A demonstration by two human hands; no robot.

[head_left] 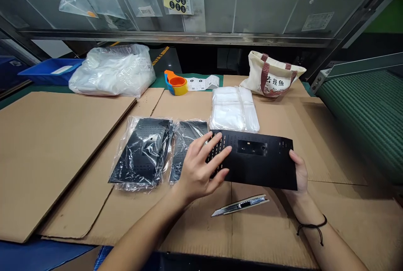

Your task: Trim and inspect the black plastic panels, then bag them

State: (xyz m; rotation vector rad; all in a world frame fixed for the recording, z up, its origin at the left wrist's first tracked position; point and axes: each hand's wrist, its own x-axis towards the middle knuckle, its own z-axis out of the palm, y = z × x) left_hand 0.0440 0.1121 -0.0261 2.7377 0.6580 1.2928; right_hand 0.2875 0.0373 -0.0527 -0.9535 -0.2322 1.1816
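A thin black perforated panel (252, 166) is held tilted above the cardboard. It has rows of slots at its left end and a small recessed rectangle near its upper middle. My right hand (299, 174) grips its right end, thumb on the front and the other fingers hidden behind. My left hand (203, 166) has its fingers spread over the slotted left end, seemingly resting on the surface. Below the panel lies a utility knife (241, 205) with its blade out, pointing left. Black panels in clear plastic bags (143, 151) lie to the left, another bagged one (189, 136) partly behind my left hand.
A stack of clear plastic bags (234, 109) sits behind the panel. Farther back are a tape dispenser (176, 82), a label strip (203, 82), a cloth bag (273, 75), a white plastic bundle (113, 71) and a blue tray (52, 73). A green conveyor (368, 111) runs along the right.
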